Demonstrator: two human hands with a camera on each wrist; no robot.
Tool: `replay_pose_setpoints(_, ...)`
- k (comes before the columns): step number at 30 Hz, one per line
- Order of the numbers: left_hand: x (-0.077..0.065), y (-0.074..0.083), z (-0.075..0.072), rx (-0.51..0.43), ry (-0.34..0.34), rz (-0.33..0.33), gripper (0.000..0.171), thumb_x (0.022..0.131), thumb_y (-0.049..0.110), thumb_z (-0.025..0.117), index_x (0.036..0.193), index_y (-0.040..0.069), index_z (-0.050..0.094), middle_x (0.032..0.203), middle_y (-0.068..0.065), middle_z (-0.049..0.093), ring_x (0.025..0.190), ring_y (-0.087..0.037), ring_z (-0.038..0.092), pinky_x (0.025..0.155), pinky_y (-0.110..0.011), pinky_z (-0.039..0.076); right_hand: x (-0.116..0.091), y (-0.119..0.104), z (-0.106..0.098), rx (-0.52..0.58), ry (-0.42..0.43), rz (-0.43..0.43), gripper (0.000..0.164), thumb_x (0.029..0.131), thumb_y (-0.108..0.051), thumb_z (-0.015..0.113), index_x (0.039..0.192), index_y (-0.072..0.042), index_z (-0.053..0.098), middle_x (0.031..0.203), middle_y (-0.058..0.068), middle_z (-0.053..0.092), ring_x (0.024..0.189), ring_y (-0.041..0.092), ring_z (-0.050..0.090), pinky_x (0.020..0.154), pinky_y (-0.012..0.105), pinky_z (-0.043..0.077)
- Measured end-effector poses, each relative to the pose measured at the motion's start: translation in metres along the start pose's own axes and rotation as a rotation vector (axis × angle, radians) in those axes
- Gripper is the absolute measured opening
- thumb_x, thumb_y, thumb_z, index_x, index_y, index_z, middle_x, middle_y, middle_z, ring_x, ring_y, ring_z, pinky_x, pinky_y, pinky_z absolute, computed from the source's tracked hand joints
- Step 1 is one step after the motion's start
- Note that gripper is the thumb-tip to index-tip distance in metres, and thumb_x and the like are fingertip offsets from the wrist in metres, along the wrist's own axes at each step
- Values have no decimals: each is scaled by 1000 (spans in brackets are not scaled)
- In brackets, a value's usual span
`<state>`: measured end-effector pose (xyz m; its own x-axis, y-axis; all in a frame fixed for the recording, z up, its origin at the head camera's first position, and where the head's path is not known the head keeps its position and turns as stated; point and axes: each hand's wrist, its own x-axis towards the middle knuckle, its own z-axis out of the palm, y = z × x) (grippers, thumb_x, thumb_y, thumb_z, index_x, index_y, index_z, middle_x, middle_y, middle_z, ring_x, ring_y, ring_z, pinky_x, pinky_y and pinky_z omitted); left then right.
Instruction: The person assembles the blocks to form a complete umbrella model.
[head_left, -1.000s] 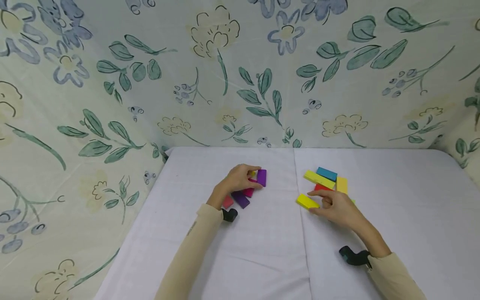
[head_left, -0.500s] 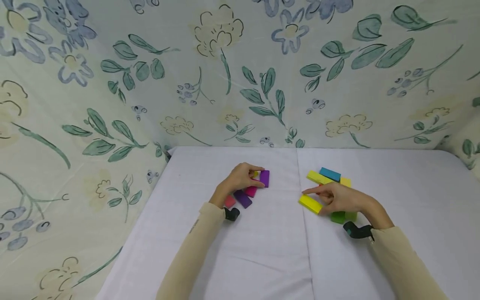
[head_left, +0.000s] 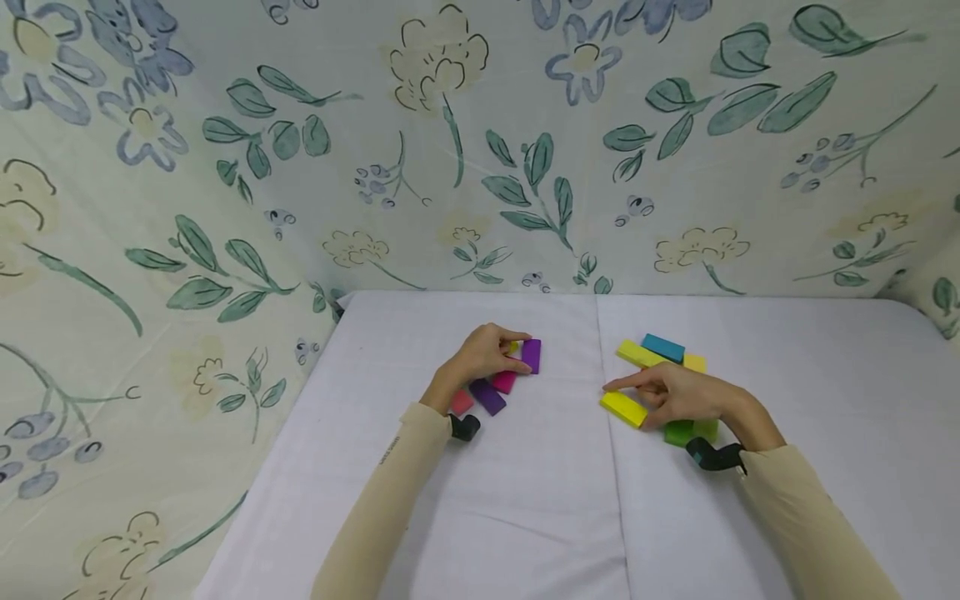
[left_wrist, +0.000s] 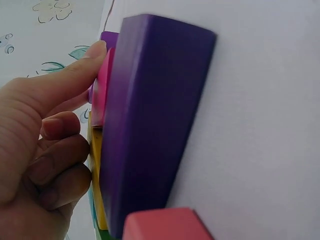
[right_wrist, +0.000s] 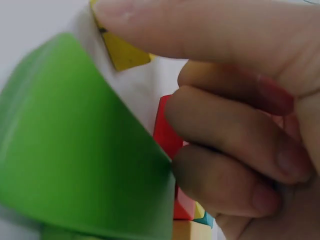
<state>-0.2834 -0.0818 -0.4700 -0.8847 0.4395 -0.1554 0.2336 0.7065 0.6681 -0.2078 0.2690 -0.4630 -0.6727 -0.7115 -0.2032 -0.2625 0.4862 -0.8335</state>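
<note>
In the head view my left hand [head_left: 480, 354] pinches a bright purple block [head_left: 531, 356] between thumb and index finger, at its two short ends. Just under that hand lie a magenta block [head_left: 504, 382], a dark purple block [head_left: 488, 397] and a coral block [head_left: 461, 402]. The dark purple block [left_wrist: 155, 115] looms large in the left wrist view. On the right, my right hand [head_left: 678, 394] holds a yellow block [head_left: 624, 410] by its ends, index finger at the far end and thumb at the near one. Its other fingers are curled, as the right wrist view shows.
Beyond the right hand lie a blue block [head_left: 663, 347] and another yellow block [head_left: 639, 354]. Green blocks [head_left: 679, 432] lie beneath its wrist, and a red block [right_wrist: 167, 130] is partly hidden behind its fingers. White cloth [head_left: 540, 500] covers the table, with floral fabric [head_left: 420, 183] behind.
My right hand has turned and swung its wrist away from me, its thumb and index finger now at the yellow block's two ends. Green blocks came into sight. The left hand keeps its pinch.
</note>
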Motion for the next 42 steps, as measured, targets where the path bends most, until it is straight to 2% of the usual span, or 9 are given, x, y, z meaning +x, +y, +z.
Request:
replay_pose_setpoints(11,0,-2,1,21,7,21,61,81,36,90,137,23,69,67,5,36,65,-11,35,61,-26,30,3,-5,-2,5,-13,49,66,79,-7,88,140,-10,65,66,1,22,58,9,26,56,24,31)
replay_pose_setpoints(16,1,-2,1,36,7,34,61,81,37,90,137,23,69,67,5,35,65,-10,35,62,-26,30,3,-7,1,-17,22,76,63,78,-9,89,137,-11,68,65,-4,25,58,6,27,56,24,30)
replay_pose_setpoints(25,1,-3,2,40,1,23,61,81,37,90,137,23,69,67,5,35,65,-10,35,62,-26,30,2,-14,20,-91,190,184,63,76,-24,93,134,-18,70,64,-5,29,58,10,33,56,28,28)
replay_pose_setpoints(34,1,-3,2,43,2,7,63,81,38,90,138,24,68,67,5,35,64,-11,35,62,-26,30,18,-37,53,-82,389,200,65,76,-28,93,132,-8,68,61,-6,27,53,9,27,52,25,24)
replay_pose_setpoints(42,1,-2,2,48,-2,3,61,82,39,89,138,25,68,67,5,35,62,-11,36,61,-26,30,36,-59,83,-111,460,221,63,76,-29,93,130,-6,69,61,-5,30,53,12,28,51,23,22)
